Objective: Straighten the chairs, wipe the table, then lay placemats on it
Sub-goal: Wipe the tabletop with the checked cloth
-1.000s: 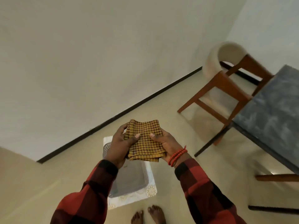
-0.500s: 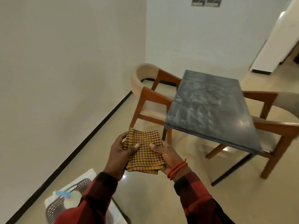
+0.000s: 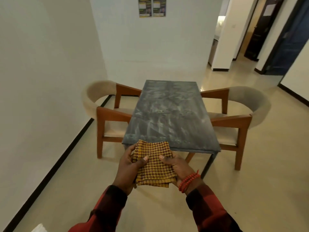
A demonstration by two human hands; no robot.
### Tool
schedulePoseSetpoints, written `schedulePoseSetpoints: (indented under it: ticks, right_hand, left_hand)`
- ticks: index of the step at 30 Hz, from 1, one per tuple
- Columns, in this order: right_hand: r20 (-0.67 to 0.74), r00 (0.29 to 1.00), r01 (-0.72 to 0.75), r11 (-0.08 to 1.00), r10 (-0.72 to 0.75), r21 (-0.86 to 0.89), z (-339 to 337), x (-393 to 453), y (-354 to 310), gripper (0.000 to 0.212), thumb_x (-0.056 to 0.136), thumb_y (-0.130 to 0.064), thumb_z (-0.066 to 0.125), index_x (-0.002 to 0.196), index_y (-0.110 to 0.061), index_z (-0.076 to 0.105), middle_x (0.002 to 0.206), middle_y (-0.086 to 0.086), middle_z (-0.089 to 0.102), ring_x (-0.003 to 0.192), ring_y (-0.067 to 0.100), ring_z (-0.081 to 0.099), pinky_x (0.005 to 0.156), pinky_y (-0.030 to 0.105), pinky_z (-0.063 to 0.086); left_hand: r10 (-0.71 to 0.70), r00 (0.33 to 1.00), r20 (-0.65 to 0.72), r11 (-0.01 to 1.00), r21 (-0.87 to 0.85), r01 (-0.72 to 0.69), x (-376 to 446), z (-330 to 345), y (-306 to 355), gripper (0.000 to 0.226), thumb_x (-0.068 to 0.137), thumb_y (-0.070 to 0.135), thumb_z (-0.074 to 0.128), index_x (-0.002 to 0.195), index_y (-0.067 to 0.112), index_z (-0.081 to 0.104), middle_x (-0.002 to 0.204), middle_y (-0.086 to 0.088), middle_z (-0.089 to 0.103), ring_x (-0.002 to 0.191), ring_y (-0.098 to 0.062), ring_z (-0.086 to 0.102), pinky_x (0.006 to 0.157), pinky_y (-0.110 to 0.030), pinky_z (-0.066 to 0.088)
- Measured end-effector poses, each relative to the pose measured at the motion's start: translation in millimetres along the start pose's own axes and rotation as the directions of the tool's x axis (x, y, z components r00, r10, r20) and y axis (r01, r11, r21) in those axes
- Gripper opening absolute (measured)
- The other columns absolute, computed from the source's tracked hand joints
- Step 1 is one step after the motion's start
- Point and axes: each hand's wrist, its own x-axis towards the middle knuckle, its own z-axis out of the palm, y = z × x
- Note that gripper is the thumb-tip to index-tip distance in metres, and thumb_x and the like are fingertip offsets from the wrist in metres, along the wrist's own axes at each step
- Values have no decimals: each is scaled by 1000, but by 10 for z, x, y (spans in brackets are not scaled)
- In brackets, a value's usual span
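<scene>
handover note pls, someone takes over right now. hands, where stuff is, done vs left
Left hand: grips the folded cloth, thumb on top.
Right hand: grips its other side.
The cloth is in the air at the table's near end, not touching it.
Left chair and right chair sit tucked in on either side, roughly square to it.
Done: chairs look straightened.
Left: tabletop shows pale smears, so wipe it; then lay placemats, none in view.

Folded yellow-maroon checked cloth [image 3: 154, 164] before smeared grey table [image 3: 168, 114], chairs [image 3: 107, 114] tucked either side
</scene>
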Motion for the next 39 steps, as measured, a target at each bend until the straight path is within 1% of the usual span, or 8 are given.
schedulePoseSetpoints:
  ticks: [8,12,14,20,26,31,36,39]
  right_hand:
    - [-115,993,42,997,-35,60,-1016,-8,-559,33,93,-3,61,126,0,60,119,24,69,110,42,67,97,58,52]
    - [-161,986,56,996,-44,71,-1401,126,-818,31,94,-3,59,125,-2,60,117,23,71,104,39,70,79,47,61]
    - [-175,984,55,996,-41,73,-1603,264,-959,33,94,-4,59,127,-2,59,117,23,70,106,40,69,80,48,60]
    - [-218,976,0,999,11,50,-2314,980,-1537,38,93,-4,62,130,-3,58,120,23,69,110,42,67,97,58,52]
    - [-180,983,-41,999,43,11,-2796,1601,-2283,33,93,-1,59,126,1,59,115,23,71,102,40,70,83,50,59]
    - [-142,986,-98,994,91,-44,-3069,2192,-2785,38,92,-4,64,129,-2,57,118,21,71,109,41,68,97,57,52]
    - [-23,982,-188,979,187,-76,-3188,2738,-3178,31,92,-2,63,122,-3,60,113,18,73,104,36,71,94,52,55]
    - [73,967,-232,960,245,-155,-3264,3071,-3364,26,93,-1,62,119,-3,62,116,20,72,108,38,69,99,54,52]
  left_hand:
    - [-70,994,88,997,-3,71,611,1104,-364,51,89,-2,68,133,21,57,122,-8,72,112,-30,70,94,-57,56]
    - [-113,986,123,993,-10,115,994,1497,-488,53,87,-4,68,134,17,57,124,-12,70,112,-33,69,94,-58,56]
    - [-127,983,132,991,-21,131,1218,1691,-555,53,87,-4,69,135,17,56,125,-14,69,113,-34,69,93,-58,56]
    - [-157,981,116,983,-73,166,2110,2324,-798,56,86,-5,69,135,20,57,123,-14,70,111,-35,69,92,-60,56]
    - [-185,981,56,972,-138,191,2955,2912,-802,57,83,-6,71,133,20,59,122,-16,71,110,-36,70,86,-54,59]
    - [-160,986,-39,975,-161,151,3472,3272,-645,54,85,-9,67,131,18,58,116,-14,73,105,-34,72,78,-46,62]
    - [-125,970,-210,981,-173,89,3861,3466,-591,55,85,-8,68,132,19,58,120,-13,72,104,-33,72,74,-41,63]
    - [-109,942,-317,979,-199,46,4032,3571,-608,56,86,-7,68,133,20,58,122,-12,70,105,-33,72,74,-41,63]
